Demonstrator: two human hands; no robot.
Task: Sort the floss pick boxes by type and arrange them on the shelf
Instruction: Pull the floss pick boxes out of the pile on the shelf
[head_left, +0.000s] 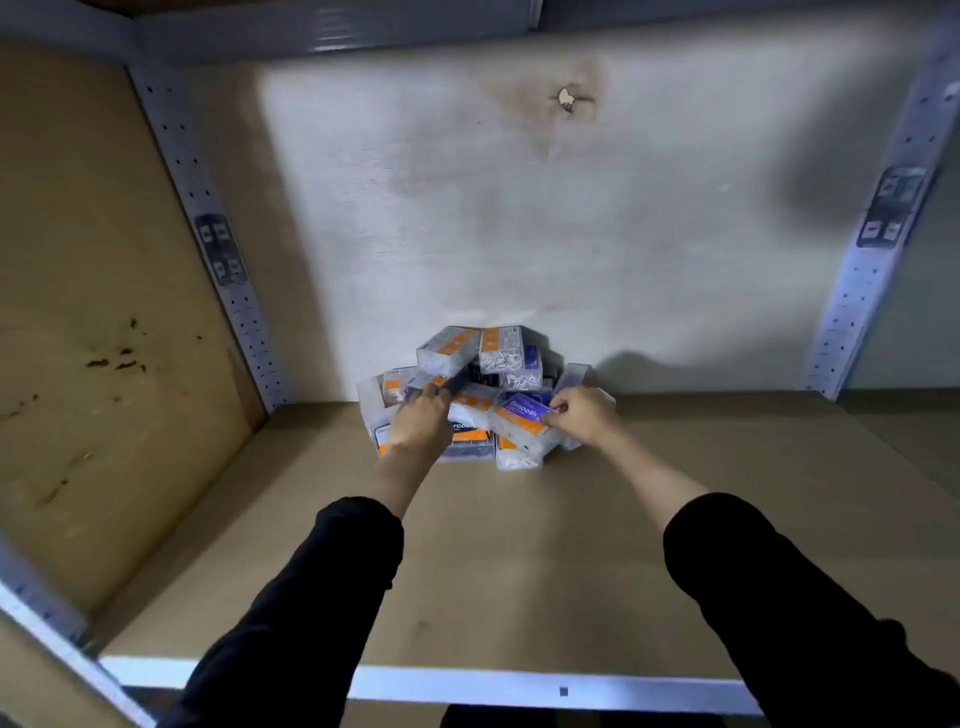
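While the left hand (421, 423) grips a dark box (453, 383), the right hand (582, 415) pinches the "Smooth" box (522, 413).

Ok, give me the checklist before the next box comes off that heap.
1. Heap of clear plastic floss pick boxes sorted by type: not ok, mixed.
2. Right hand pinches the purple-and-orange-labelled clear plastic box: ok.
3. Left hand grip at the heap's left side: cannot tell, blurred.
4. Bare tan wooden shelf board beside the heap for rows: ok.
5. Top boxes steady once lower ones move: cannot tell.
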